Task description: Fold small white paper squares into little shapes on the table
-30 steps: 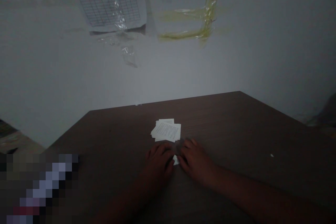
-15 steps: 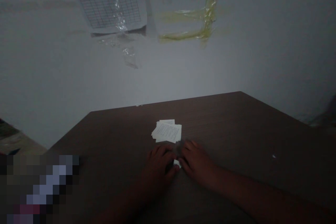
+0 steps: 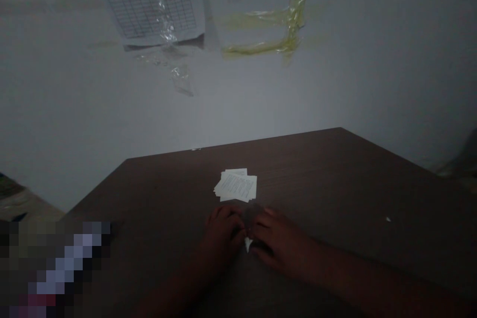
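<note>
Between my two hands a small piece of white paper (image 3: 248,244) shows, mostly covered by the fingers. My left hand (image 3: 222,233) lies low over the table with its fingers curled and its thumb tip at the paper's left side. From the other side my right hand (image 3: 278,239) closes on the same paper, its fingers bent over it and its thumb lower down. Just beyond the hands is a loose stack of printed paper slips (image 3: 236,186), the top one covered in lines of text. Neither hand touches the stack.
The dark brown table (image 3: 316,174) meets a pale wall (image 3: 253,99) at the back. A tiny white scrap (image 3: 388,219) lies to the right. On the wall are a taped printed sheet (image 3: 149,5) and yellowed tape (image 3: 257,49). A blurred-out patch covers the lower left.
The fingers of both hands have shifted around the small paper, and its visible part now sits lower and looks narrower and pointed. The stack of slips has stayed put.
</note>
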{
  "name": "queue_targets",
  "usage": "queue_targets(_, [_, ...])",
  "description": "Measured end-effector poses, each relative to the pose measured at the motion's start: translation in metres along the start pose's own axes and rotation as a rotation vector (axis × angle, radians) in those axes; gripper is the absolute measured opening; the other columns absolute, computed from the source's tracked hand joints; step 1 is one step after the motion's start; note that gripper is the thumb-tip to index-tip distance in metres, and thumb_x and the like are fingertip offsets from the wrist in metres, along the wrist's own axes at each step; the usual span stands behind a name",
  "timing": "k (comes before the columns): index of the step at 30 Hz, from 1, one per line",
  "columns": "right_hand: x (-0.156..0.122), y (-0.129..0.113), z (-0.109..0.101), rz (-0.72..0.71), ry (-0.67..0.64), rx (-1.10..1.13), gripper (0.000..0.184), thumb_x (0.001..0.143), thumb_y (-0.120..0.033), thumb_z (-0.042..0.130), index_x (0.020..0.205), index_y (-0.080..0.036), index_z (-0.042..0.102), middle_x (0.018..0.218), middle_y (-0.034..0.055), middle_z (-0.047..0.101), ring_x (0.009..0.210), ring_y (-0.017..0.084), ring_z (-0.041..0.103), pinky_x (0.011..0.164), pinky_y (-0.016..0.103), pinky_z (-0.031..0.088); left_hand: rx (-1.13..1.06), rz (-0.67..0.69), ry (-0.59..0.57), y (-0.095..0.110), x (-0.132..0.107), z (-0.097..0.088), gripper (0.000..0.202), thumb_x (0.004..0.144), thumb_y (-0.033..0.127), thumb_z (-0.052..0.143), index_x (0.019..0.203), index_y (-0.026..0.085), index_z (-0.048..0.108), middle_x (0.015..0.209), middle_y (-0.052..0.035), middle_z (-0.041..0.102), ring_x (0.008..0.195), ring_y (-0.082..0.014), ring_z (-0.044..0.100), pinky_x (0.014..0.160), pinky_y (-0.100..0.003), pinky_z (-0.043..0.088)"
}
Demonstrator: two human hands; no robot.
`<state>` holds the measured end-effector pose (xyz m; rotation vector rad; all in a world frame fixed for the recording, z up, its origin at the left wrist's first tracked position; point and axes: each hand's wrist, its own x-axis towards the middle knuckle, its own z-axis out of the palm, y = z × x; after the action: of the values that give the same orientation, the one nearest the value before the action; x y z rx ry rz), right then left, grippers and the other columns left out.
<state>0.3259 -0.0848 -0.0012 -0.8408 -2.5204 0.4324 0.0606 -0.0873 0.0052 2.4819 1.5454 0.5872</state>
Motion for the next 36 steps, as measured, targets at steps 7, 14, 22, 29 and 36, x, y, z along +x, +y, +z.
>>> queue_targets(7, [0.007,-0.011,0.003,0.094,-0.026,0.071,0.030,0.113,-0.035,0.101,0.140,-0.023,0.094,0.141,0.0178,0.089,0.138,0.044,0.081,0.123,0.064,0.071,-0.036,-0.051,-0.050,0.006,0.000,-0.002,0.024,0.110,0.005,0.077,0.106,0.025,0.090,0.150,-0.0121,0.092,0.148,-0.0402,0.084,0.126,-0.063,0.071])
queue_targets(14, [0.007,0.003,0.003,0.099,-0.020,0.223,0.035,0.110,-0.032,0.105,0.142,-0.023,0.094,0.156,0.0183,0.088,0.153,0.044,0.077,0.135,0.064,0.066,-0.092,0.037,-0.114,-0.002,-0.004,-0.010,0.027,0.110,0.003,0.081,0.117,0.026,0.093,0.155,-0.0090,0.092,0.154,-0.0361,0.082,0.136,-0.057,0.066])
queue_targets(22, [0.006,0.012,0.009,0.058,-0.009,0.248,0.031,0.111,-0.033,0.106,0.139,-0.024,0.095,0.152,0.0163,0.092,0.150,0.042,0.081,0.136,0.064,0.065,-0.034,0.180,-0.137,-0.014,-0.001,-0.015,0.031,0.113,0.004,0.082,0.122,0.029,0.097,0.155,-0.0074,0.093,0.153,-0.0366,0.079,0.141,-0.062,0.060])
queue_targets(29, [0.008,0.010,0.004,0.056,-0.030,0.194,0.021,0.112,-0.033,0.104,0.128,-0.023,0.095,0.143,0.0158,0.095,0.140,0.039,0.086,0.135,0.061,0.065,0.014,0.269,-0.104,-0.017,0.002,-0.009,0.026,0.117,0.009,0.081,0.123,0.030,0.095,0.148,-0.0061,0.096,0.146,-0.0348,0.080,0.143,-0.063,0.057])
queue_targets(36, [0.006,0.014,0.004,0.032,-0.031,0.111,0.025,0.115,-0.035,0.102,0.138,-0.026,0.098,0.155,0.0158,0.094,0.144,0.041,0.084,0.134,0.060,0.065,0.032,0.248,-0.055,-0.015,0.000,-0.003,0.032,0.113,0.002,0.080,0.123,0.029,0.094,0.143,-0.0047,0.096,0.144,-0.0320,0.082,0.141,-0.057,0.059])
